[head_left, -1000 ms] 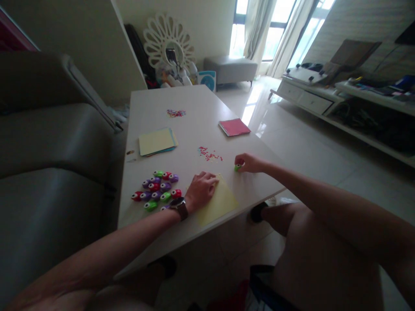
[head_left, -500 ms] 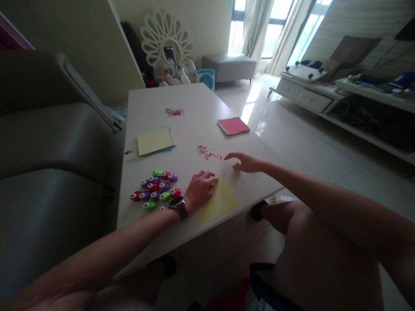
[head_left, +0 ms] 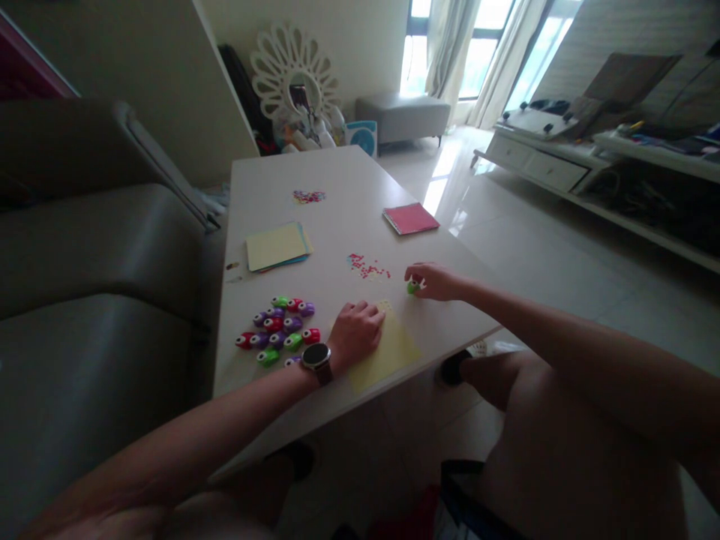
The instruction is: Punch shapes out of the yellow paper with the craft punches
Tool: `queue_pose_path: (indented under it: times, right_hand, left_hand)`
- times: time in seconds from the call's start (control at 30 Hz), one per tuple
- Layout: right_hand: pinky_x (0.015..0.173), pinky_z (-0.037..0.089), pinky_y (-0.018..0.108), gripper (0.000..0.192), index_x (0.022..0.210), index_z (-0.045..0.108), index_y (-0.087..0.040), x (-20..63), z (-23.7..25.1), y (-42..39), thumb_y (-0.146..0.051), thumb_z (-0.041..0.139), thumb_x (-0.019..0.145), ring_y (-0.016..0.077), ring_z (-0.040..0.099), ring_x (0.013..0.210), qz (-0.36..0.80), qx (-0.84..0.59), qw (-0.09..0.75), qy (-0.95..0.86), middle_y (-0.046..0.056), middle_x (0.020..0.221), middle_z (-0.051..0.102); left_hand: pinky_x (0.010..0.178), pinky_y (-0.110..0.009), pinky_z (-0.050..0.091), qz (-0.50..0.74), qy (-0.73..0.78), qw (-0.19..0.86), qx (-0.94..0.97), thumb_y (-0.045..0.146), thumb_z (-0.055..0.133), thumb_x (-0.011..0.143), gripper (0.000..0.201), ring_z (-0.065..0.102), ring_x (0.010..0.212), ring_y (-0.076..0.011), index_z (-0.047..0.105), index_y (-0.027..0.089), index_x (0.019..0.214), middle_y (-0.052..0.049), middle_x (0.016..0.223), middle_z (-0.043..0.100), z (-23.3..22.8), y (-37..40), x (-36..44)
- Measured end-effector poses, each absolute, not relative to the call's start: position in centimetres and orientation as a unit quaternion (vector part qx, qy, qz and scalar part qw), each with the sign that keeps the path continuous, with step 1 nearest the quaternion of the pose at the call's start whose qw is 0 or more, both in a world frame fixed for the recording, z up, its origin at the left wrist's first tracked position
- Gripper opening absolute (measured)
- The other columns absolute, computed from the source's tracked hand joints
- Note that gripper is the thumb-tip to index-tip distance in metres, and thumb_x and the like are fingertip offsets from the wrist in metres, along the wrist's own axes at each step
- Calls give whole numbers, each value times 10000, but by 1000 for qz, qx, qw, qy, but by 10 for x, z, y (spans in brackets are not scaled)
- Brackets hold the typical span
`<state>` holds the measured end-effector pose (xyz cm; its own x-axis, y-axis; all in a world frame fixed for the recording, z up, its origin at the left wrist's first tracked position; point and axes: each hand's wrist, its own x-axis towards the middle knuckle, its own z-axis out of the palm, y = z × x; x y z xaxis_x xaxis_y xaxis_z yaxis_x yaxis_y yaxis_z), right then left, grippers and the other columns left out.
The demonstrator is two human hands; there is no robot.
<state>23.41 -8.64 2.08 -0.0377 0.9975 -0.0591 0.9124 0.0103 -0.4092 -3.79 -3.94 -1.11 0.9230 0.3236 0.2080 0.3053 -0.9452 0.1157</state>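
A small green paper punch (head_left: 413, 286) sits on the white table (head_left: 337, 172) near its right edge, pinched in the fingers of the right hand (head_left: 436, 280). Just to its left, the left hand (head_left: 355, 334), fingers curled, presses flat on a yellow paper sheet (head_left: 388, 351). A scatter of tiny red and yellow punched bits (head_left: 367, 266) lies just beyond, suggesting some punching is done. A cluster of unused coloured punches (head_left: 278, 328) waits to the left, with stacked paper (head_left: 277, 245) and a pink pad (head_left: 410, 218) farther off.
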Motion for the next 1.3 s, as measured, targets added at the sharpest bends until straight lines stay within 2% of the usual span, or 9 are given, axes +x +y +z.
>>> queue_pose_path:
  times: [0.17,0.27,0.5,0.63,0.77,0.87,1.03,1.13,1.3]
  right_hand:
    - [679,458,246,350,1078,635,-176,214,23,-87,-121,672,735,141,587,737,253,-640,237,-686,15,834,657]
    - [693,490,256,343,1088,625,-169,201,29,-89,-136,673,750,139,607,748,274,-608,273,-693,27,865,677]
    - [767,529,284,276,1057,618,-178,175,44,-94,-203,705,797,137,639,787,288,-542,344,-711,27,882,702]
    - [750,540,279,241,965,596,-186,164,48,-96,-256,747,791,138,631,791,278,-534,386,-699,25,881,667]
    - [761,564,295,281,1000,585,-184,168,43,-94,-288,759,805,154,660,836,292,-530,399,-689,50,967,664]
    - [760,549,308,243,985,613,-177,180,33,-91,-216,761,797,167,649,838,245,-531,330,-741,56,962,681]
    - [945,502,396,360,1129,659,-172,195,17,-90,-196,800,799,239,647,1040,194,-517,181,-814,108,1144,700]
    - [1032,461,406,490,1227,651,-193,198,13,-91,-229,842,777,261,605,1182,214,-516,158,-814,117,1238,675]
    - [1048,440,410,552,1231,660,-196,197,11,-92,-254,888,732,270,575,1198,224,-509,128,-821,106,1215,677]
  left_hand:
    - [906,-461,462,105,165,61,979,197,580,906,132,613,1054,-281,684,211,987,-93,1065,725,-3,-43,-39]
    - [935,-464,488,135,184,103,968,159,579,886,207,619,1067,-279,649,197,1077,-100,1102,704,0,-42,-39]
    - [825,-342,606,292,194,457,818,270,697,892,377,681,1027,-192,513,220,1217,-100,1269,626,15,-25,-33]
    - [845,-342,620,310,176,533,767,351,727,905,330,715,1011,-192,570,211,1160,-82,1153,703,23,-19,-30]
    - [777,-328,618,292,210,501,787,319,764,861,327,728,858,-179,609,195,1120,-46,952,734,25,-2,-34]
    - [719,-298,587,231,277,420,833,234,779,811,266,709,793,-174,641,191,1034,-35,875,725,25,19,-44]
    - [719,-313,531,145,345,302,877,172,747,793,281,693,796,-203,648,181,1056,-62,893,729,20,47,-59]
    - [741,-327,511,116,346,254,895,149,690,813,291,680,811,-215,644,178,1098,-72,910,726,14,53,-63]
    - [817,-349,502,92,343,188,916,99,605,827,359,654,880,-230,616,169,1179,-89,971,703,8,58,-65]
